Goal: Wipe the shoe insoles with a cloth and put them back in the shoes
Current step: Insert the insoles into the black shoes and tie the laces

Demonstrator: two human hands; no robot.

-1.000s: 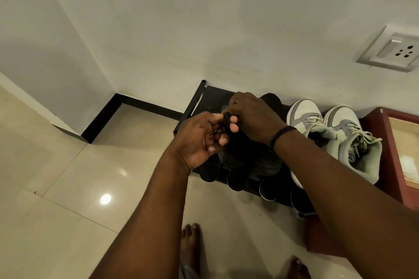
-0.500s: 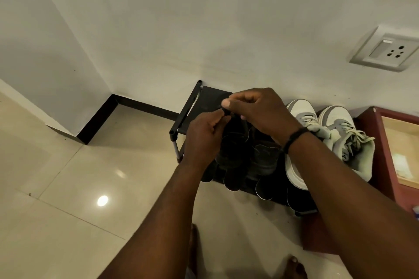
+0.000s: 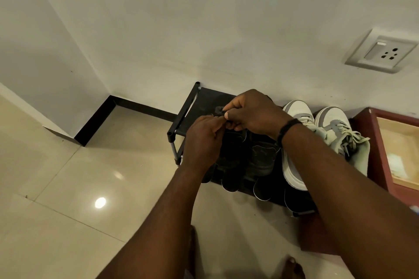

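Black shoes point(image 3: 251, 154): a dark pair on the top shelf of the shoe rack point(image 3: 184, 110), directly under both hands; the insoles themselves are not visible, presumably inside.
Lace point(image 3: 219, 110): a small dark knot or lace end raised above the left shoe of the pair, between the two hands.
Right hand point(image 3: 251, 112): fingers curled, thumb and forefinger pinching the lace from the wall side of the shoes.
Left hand point(image 3: 204, 140): fingers bent, fingertips meeting the right hand at the same lace; it seems to pinch it too, though the exact hold is hidden.
Step, as I judge it: working the lace, probably to open the shoe for its insole.
Doing it well: pull the strands apart with small tugs rather than yanking; steady the shoe so it does not slide off the shelf edge.
Cloth: none visible.
White sneakers point(image 3: 317, 133): just right of the black shoes, partly under the right forearm.
Red cabinet point(image 3: 371, 142): right of the rack.
Wall socket point(image 3: 381, 51): on the wall above the sneakers.
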